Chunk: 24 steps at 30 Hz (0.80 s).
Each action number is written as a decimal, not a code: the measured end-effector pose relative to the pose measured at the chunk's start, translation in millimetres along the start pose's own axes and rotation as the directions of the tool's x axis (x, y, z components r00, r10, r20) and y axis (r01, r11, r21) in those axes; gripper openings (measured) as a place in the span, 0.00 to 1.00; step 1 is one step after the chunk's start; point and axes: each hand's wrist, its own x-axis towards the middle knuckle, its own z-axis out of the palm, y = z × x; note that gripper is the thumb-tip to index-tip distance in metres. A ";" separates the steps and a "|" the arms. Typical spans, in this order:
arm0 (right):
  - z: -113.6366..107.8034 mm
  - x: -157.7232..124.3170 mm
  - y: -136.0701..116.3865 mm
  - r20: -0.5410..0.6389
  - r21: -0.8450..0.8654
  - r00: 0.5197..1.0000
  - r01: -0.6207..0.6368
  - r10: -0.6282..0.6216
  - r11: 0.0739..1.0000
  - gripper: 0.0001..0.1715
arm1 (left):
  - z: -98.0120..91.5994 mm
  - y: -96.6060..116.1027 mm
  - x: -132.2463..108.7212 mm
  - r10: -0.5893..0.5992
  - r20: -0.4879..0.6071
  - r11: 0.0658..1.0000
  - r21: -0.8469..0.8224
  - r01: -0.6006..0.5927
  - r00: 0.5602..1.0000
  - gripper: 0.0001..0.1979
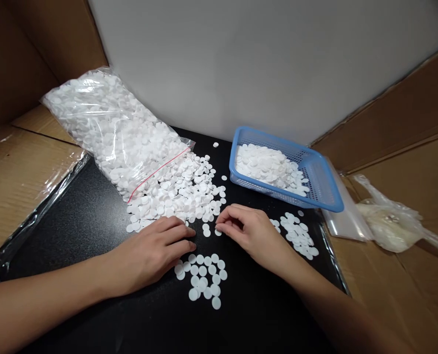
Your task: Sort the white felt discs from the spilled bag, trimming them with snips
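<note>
Probably light: pinch disc (218, 233), under near-closed right fingers (227, 214), by rim. Can't confirm grip; see nothing in parted left fingers (180, 233).

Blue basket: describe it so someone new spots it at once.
On the black tabletop, find the big clear bag, then look right along the grey wall. Just beyond the right hand stands a rectangular blue basket, partly filled with white discs. Its colour sets it apart: nothing else here is blue.
</note>
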 end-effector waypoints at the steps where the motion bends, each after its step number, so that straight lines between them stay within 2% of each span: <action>1: 2.4 -0.6 -1.0 -0.016 0.005 0.998 0.054 -0.054 0.999 0.06 | -0.6 0.7 0.4 0.008 0.009 1.000 0.002 -0.008 1.000 0.13; 6: 13.3 -3.9 -3.5 -0.024 -0.124 0.939 0.337 -0.342 0.933 0.05 | -2.7 1.2 0.7 -0.013 0.030 1.000 -0.026 0.014 0.999 0.13; 9: 15.4 -4.3 -2.5 -0.019 -0.148 0.927 0.369 -0.376 0.918 0.07 | -2.5 -0.1 0.5 -0.015 0.019 0.999 -0.037 0.016 1.000 0.12; 14: 12.2 -1.5 -2.6 -0.049 -0.014 0.965 0.255 -0.256 0.967 0.08 | -2.3 -0.3 0.8 -0.010 0.005 0.999 -0.045 0.010 1.000 0.12; 17: 4.4 2.5 -0.2 -0.106 0.087 0.992 0.074 -0.064 0.993 0.08 | -2.7 -0.3 0.4 -0.005 0.011 0.999 -0.043 0.006 1.000 0.12; 21: -8.9 8.5 4.5 -0.009 0.082 0.987 -0.159 0.160 0.984 0.08 | -3.0 -1.3 -0.3 0.001 0.032 0.999 -0.047 0.000 0.999 0.12; 24: -13.2 10.2 6.2 0.062 0.071 0.978 -0.204 0.200 0.976 0.08 | -2.5 -2.2 -1.0 0.004 0.039 0.999 -0.047 -0.002 0.999 0.12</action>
